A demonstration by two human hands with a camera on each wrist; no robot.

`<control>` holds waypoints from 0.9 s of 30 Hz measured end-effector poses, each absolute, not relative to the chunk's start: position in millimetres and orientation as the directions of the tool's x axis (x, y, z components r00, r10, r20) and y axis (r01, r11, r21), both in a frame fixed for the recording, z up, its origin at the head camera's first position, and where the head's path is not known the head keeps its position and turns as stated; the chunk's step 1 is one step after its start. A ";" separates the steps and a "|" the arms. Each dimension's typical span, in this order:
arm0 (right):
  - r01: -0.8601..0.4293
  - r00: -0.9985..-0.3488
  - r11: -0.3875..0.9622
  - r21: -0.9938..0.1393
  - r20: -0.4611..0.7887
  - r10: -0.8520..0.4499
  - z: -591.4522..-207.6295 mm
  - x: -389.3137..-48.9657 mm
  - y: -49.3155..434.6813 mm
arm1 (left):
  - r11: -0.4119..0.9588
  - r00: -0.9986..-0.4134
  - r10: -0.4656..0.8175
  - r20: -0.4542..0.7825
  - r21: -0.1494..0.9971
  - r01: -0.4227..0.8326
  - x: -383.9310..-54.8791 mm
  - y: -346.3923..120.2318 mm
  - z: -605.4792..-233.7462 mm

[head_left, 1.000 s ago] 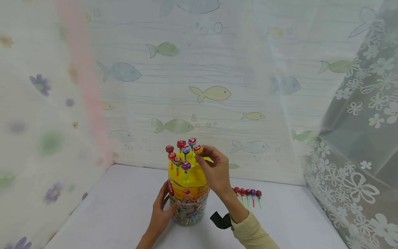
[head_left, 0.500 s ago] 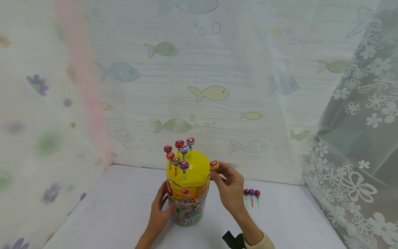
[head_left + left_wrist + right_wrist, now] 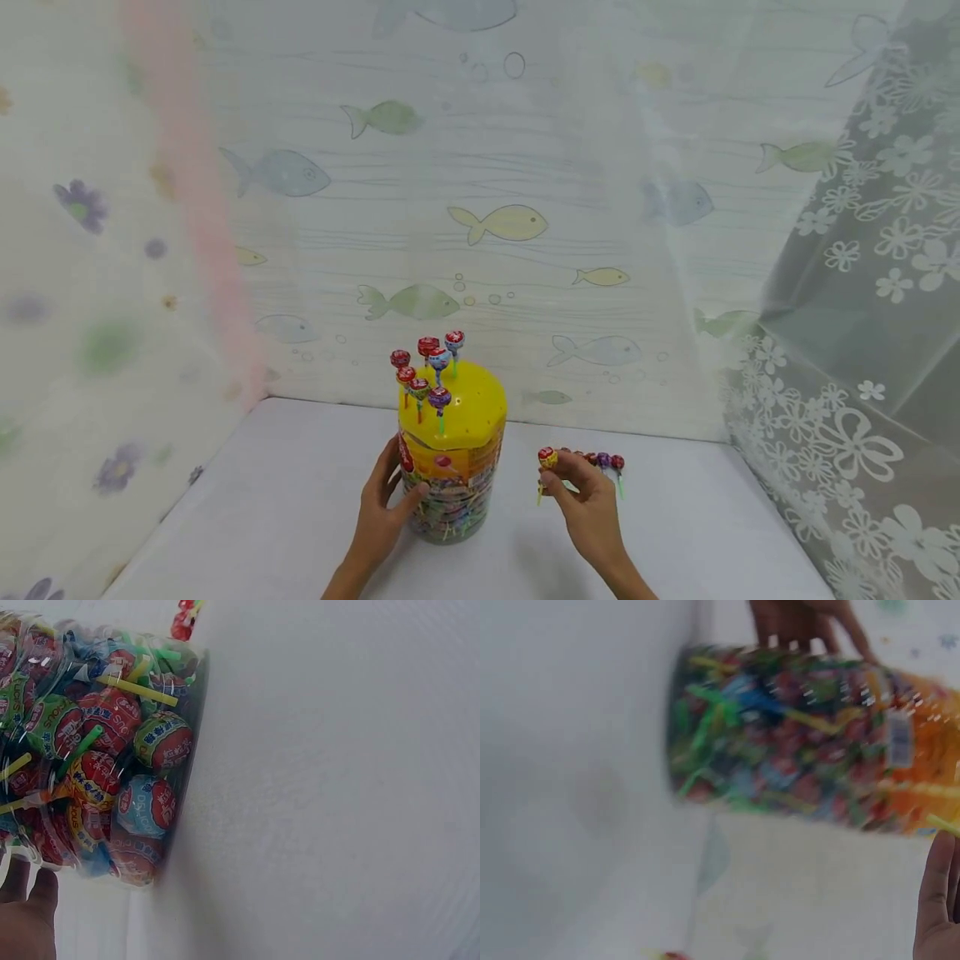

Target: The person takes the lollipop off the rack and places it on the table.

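A clear jar (image 3: 450, 504) packed with wrapped lollipops stands upright under a yellow lid (image 3: 480, 408). My left hand (image 3: 375, 512) grips its left side, thumb across the front; the left wrist view shows that hand's fingers (image 3: 43, 892) at the jar wall. Several lollipops (image 3: 439, 398) stand stick-down in the lid, mostly on its left half. To the right of the jar, my right hand (image 3: 588, 508) pinches a yellow-and-red lollipop (image 3: 547, 457), head up and stick pointing down. The right wrist view is blurred, with a yellow stick (image 3: 943, 823) at the fingertips.
Behind the right hand, a row of lollipops (image 3: 617, 463) lies on the white tabletop (image 3: 300, 492), partly hidden by that hand. A fish-print curtain (image 3: 495, 275) hangs behind the table, with a flowered sheet (image 3: 847, 450) on the right.
My right hand has drawn the yellow-and-red lollipop away from above the lid, then right and down beside the row on the table. The left hand keeps its grip on the jar.
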State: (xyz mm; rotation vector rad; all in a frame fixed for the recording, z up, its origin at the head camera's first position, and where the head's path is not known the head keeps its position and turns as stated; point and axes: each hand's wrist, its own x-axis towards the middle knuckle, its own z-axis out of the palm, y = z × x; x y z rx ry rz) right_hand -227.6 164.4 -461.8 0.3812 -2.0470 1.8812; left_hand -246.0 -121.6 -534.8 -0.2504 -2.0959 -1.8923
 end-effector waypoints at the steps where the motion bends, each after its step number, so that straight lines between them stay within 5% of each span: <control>1: -0.380 -0.922 0.105 -0.919 0.385 0.033 -468.2 -229.0 170.8 | 0.111 -0.939 -0.073 0.336 0.939 0.327 -245.7 -121.5 -534.6; 12: 0.021 -0.982 0.233 -0.972 0.024 0.186 -524.4 -261.9 265.2 | 0.104 -0.944 -0.063 0.324 0.943 0.317 -246.2 -123.1 -534.8; 27: 0.131 -0.970 0.382 -0.915 -0.039 0.239 -528.9 -299.1 338.4 | 0.108 -0.946 -0.053 0.319 0.944 0.312 -245.9 -123.5 -534.3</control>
